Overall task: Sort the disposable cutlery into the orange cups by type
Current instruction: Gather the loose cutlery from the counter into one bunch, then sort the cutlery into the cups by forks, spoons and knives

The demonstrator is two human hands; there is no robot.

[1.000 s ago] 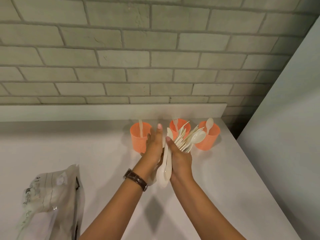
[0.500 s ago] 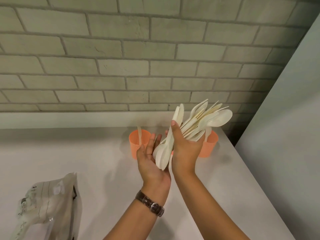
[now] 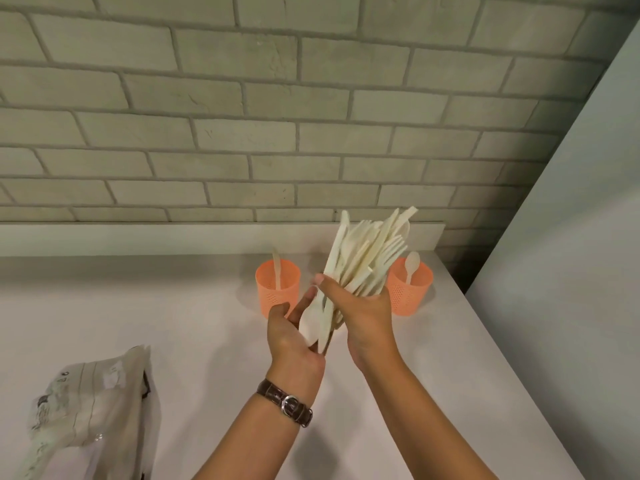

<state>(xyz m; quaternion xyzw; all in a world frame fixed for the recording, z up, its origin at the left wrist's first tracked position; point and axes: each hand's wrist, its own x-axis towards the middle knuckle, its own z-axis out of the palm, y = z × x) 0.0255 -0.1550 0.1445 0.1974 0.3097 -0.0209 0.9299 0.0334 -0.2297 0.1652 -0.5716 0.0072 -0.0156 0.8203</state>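
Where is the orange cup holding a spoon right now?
Head view: the orange cup with the spoon stands far right on the counter, just right of the cutlery bundle gripped by the right hand.

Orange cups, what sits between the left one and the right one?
In the head view, the cutlery bundle gripped by the right hand, with the left hand touching its lower end; whatever stands behind is hidden.

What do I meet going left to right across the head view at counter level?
Plastic bag → left orange cup → cutlery bundle → right orange cup.
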